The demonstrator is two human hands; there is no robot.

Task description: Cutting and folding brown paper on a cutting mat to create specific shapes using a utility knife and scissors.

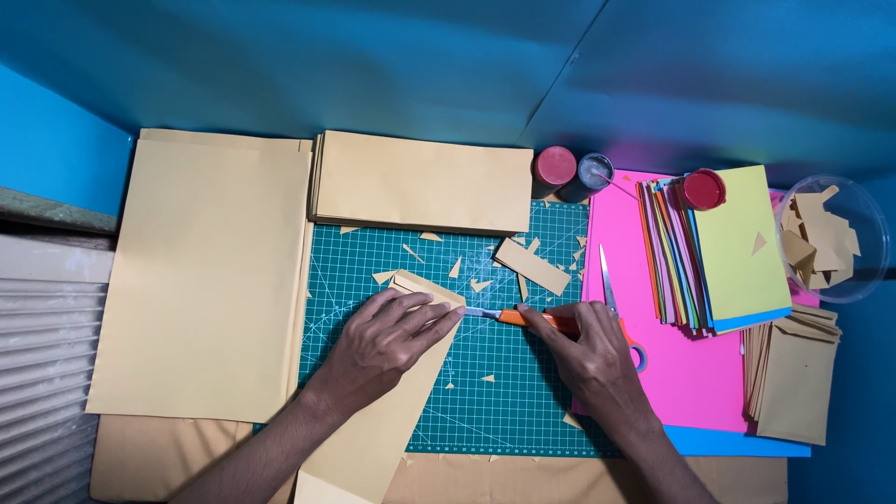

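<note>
While the left hand [387, 331] lay flat, fingers spread, on a long tan paper strip [392, 392] that ran slantwise across the green cutting mat [504, 392], the right hand [593, 359] was closed around an orange craft knife [527, 318], its tip meeting the strip's upper right edge just beside the left fingertips [448, 315]. By the look of it, the step in hand was trimming the strip's end, and small tan offcuts [467, 271] scattered over the mat fitted that reading. A clean cut would seem to call for firm downward pressure from the flat hand and a steady draw of the blade clear of those fingertips.

Scissors [609, 289] lay on a pink sheet [691, 373] to the right, partly covered by the right hand. Beyond stood a fanned stack of coloured paper [728, 247], a clear bowl [863, 280] of tan scraps and a pile of small tan envelopes [793, 383]. Large tan sheets [205, 280] lay to the left.

The blade itself was too small to make out, the strip's lower end ran out of view, and whether any cut line was marked could not be told
</note>
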